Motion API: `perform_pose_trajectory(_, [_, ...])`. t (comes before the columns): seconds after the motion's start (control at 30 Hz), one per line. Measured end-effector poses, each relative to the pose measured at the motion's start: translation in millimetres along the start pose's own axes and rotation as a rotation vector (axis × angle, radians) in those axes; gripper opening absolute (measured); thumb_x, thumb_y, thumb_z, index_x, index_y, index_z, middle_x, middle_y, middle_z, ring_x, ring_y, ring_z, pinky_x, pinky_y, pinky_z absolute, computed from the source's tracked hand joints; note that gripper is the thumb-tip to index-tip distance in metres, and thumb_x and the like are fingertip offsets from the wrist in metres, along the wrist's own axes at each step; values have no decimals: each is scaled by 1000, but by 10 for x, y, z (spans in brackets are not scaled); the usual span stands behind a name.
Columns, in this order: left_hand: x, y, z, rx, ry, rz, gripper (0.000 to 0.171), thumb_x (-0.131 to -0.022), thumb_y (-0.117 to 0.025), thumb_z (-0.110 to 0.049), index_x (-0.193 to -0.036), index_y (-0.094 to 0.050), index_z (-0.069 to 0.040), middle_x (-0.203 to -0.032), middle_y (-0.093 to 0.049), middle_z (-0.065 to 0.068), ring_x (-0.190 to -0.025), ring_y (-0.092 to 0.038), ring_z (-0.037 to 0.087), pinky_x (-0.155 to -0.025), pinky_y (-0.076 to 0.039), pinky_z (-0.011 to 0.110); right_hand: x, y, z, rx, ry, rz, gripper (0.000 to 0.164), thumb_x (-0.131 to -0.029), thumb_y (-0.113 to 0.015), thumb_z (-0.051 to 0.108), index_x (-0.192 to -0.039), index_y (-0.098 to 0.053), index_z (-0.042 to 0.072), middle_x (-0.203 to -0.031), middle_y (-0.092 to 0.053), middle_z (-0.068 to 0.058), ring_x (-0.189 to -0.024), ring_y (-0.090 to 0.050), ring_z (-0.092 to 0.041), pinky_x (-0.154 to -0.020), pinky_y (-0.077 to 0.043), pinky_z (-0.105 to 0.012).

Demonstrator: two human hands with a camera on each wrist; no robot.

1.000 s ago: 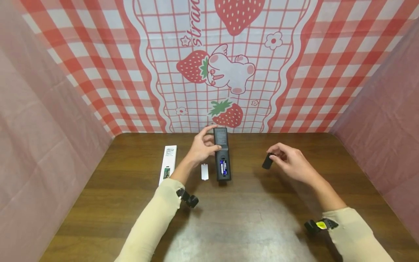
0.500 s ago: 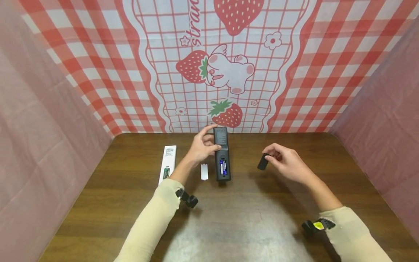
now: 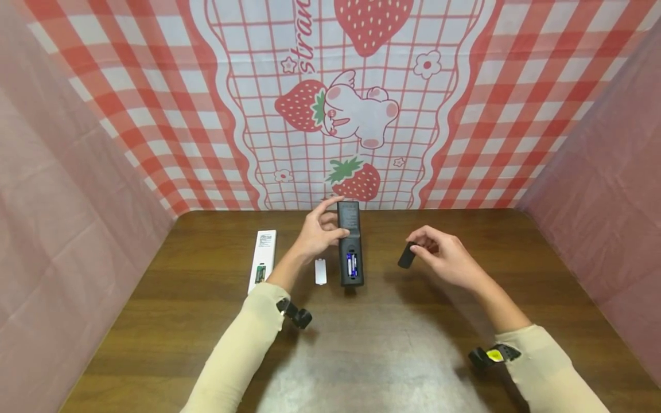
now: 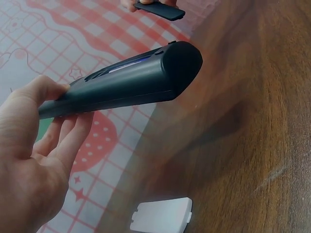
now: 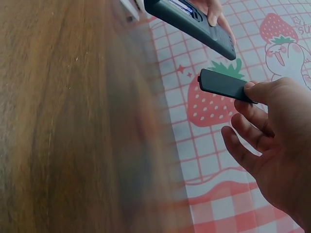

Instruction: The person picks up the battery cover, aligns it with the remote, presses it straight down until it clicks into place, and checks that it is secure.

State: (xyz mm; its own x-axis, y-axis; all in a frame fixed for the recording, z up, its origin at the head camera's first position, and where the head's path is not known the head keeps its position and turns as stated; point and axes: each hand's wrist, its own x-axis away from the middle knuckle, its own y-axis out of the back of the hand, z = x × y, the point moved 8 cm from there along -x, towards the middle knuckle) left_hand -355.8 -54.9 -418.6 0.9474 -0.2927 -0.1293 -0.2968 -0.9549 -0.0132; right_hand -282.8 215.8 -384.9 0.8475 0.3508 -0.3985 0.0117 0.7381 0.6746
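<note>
My left hand (image 3: 319,230) grips a black remote control (image 3: 349,241) by its far part, thumb on the back face and fingers underneath. The remote's back is turned up, and two blue-and-silver batteries (image 3: 352,265) lie in its uncovered compartment. In the left wrist view the remote (image 4: 131,80) is held above the table, tilted. To the right, my right hand (image 3: 448,256) pinches a small black battery cover (image 3: 407,256) between thumb and fingers. The right wrist view shows this cover (image 5: 223,86) in the air, apart from the remote (image 5: 194,26).
A white remote control (image 3: 265,252) lies back up at the left, its compartment showing green inside, partly behind the left forearm. A white battery cover (image 3: 321,272) lies between it and the black remote. A strawberry-print cloth (image 3: 356,115) rises at the table's (image 3: 392,338) far edge.
My right hand has moved left with the black battery cover, closer to the black remote. The left hand and the remote have stayed in place.
</note>
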Motion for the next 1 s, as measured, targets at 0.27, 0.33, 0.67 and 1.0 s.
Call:
perform_pose_trajectory(0.27, [3, -51, -14, 3, -1, 14, 92, -90, -74, 18, -171, -47, -19, -141, -70, 40, -85, -78, 10, -74, -74, 33, -20, -43, 15, -18, -5, 13, 14, -104, -77, 1, -118, -76, 2, -96, -79, -6, -85, -63, 3, -74, -57, -16])
perform_pose_trajectory(0.33, [4, -62, -24, 6, -4, 18, 92, -90, -74, 18, -171, -47, -18, -141, -69, 40, -85, -78, 10, -73, -73, 33, -25, -52, 27, -21, -3, 19, 14, -104, -77, 1, -118, -76, 2, -97, -79, -6, -86, -63, 2, -75, -57, -17])
perform_pose_trajectory(0.67, [-12, -73, -43, 6, -13, 20, 92, -91, -73, 17, -172, -45, -16, -142, -69, 40, -86, -78, 11, -76, -74, 36, -98, -141, 66, -53, 20, 26, 14, -104, -76, 0, -117, -77, 4, -98, -79, -8, -88, -64, 3, -77, -59, -17])
perform_pose_trajectory(1.0, [-9, -101, -72, 20, -17, 21, 92, -90, -73, 18, -171, -46, -16, -143, -68, 41, -86, -78, 11, -75, -74, 35, -119, -188, 85, -93, 8, 38, 13, -105, -75, -1, -118, -76, 0, -98, -79, -10, -88, -64, 2, -78, -59, -17])
